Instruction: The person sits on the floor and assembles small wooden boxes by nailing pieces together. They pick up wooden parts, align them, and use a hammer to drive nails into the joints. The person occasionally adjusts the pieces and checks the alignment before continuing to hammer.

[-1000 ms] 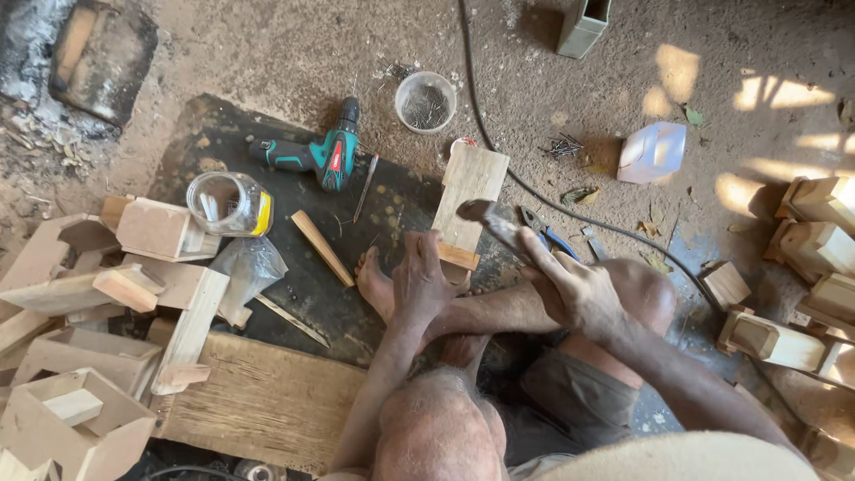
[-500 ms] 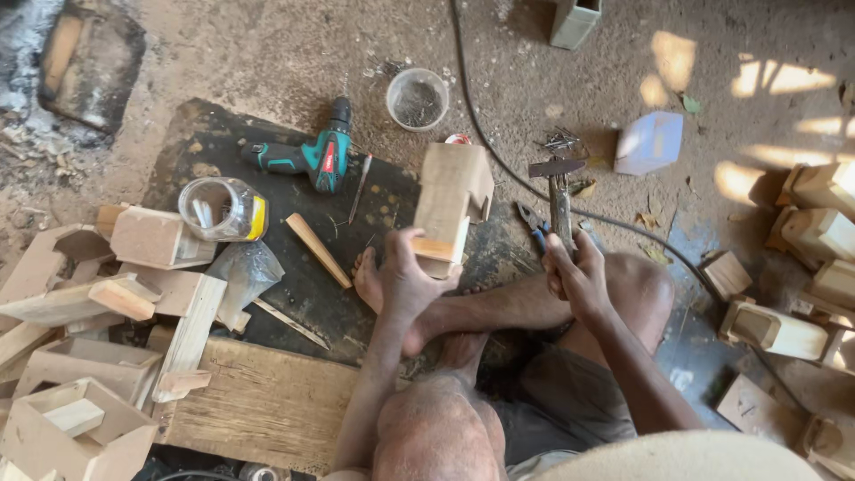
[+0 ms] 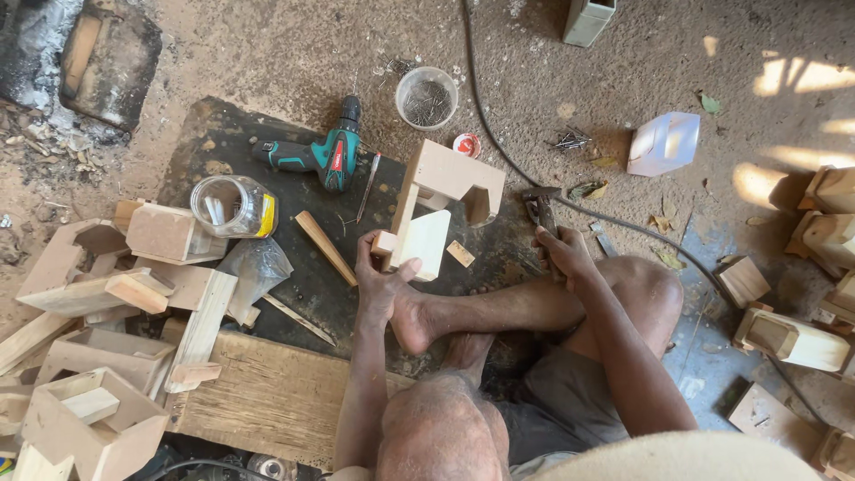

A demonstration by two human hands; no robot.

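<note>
The small wooden assembly (image 3: 443,200), pale, smooth-sawn boards joined into a boxy shape with a notch cut in one panel, stands tilted on the dark mat (image 3: 214,134) just ahead of the person's bare foot (image 3: 419,316). The left hand (image 3: 378,276) grasps it at its lower corner, fingers wrapped round the nearest flat block and thumb pressed on its face, apparently to keep the piece steady and raised off the ground so that its upper faces are open to work. The right hand (image 3: 561,254) is clenched round the handle of a hammer (image 3: 541,207), whose dark metal head lies just beyond the fingertips, low over the mat and a little to the right of the assembly; the grip sits close to the head, which suits short, controlled taps.

A small offcut (image 3: 460,254) lies between the two hands. Past the left fingers, on the mat, lie a slim wooden stick (image 3: 325,247), a teal cordless drill (image 3: 316,156) and a clear plastic jar (image 3: 233,207) on its side. Further out, a round tub of nails (image 3: 427,96) stands on the bare dirt, within reach. A black cable (image 3: 499,142) snakes across the ground beyond the hammer. To the left, finished wooden boxes (image 3: 89,267) of the same pale board lie heaped, with a rough plank (image 3: 258,392) beside the left arm.
</note>
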